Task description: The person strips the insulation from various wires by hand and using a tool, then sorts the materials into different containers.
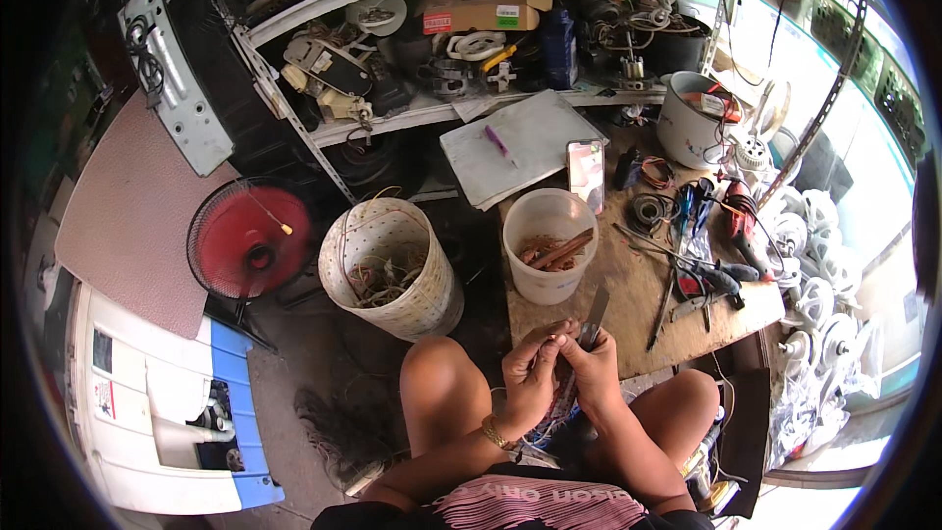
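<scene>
My left hand [530, 373] and my right hand [592, 373] are closed together between my knees. My right hand grips a long flat dark metal blade [596, 310] that points up and away from me. My left hand pinches a small piece against it, too hidden to name. Below them a dark bundle with blue wires [559, 424] shows partly. Just beyond the blade, a translucent bucket [525, 275] holding copper strands and strips [554, 253] stands on the wooden board [628, 334].
A white bucket of tangled wire [348, 280] and a red fan [221, 240] stand left. An upright phone [586, 177], pliers [694, 216], power tools [743, 231] and a white pot [687, 132] sit on the worktop. Cluttered shelves [461, 108] run behind; bagged white parts [814, 304] fill the right.
</scene>
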Available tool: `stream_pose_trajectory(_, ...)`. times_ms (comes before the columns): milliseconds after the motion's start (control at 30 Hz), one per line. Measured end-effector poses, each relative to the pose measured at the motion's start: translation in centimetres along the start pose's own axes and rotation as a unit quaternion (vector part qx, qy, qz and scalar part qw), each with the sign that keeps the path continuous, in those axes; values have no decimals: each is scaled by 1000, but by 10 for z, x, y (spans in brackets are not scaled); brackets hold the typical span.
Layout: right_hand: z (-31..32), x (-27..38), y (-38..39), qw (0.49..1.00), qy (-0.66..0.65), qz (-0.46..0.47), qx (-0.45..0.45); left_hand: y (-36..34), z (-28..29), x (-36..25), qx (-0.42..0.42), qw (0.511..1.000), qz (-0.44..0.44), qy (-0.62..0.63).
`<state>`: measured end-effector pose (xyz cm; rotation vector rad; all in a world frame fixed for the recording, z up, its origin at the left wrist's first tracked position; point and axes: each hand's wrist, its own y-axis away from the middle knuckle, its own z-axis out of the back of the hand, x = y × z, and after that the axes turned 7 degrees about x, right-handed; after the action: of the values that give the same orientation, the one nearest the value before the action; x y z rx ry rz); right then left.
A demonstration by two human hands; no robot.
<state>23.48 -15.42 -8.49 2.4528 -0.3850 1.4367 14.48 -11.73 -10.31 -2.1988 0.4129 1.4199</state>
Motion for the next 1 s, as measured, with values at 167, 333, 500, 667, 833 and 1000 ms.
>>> stream_pose_trajectory(167,8,4,-4,999,-3,-26,-32,-41,25,-27,-21,998,-60,-11)
stream_pose_trajectory(333,25,20,-3,999,14,5,-45,-87,48,-44,51,985,-122,-107)
stream_pose_trajectory(500,39,19,-5,997,18,37,-61,-148,46,-47,120,841,-276,-450)
stream_pose_trajectory(667,45,21,-3,994,22,45,-92,-179,46,-46,173,682,-241,-668)
stream_pose_trajectory(833,57,19,-5,992,10,54,-113,-208,59,-66,224,720,-184,-630)
stream_pose_trajectory(1000,65,20,-5,992,-16,63,-107,-253,162,-72,-26,819,-161,-550)
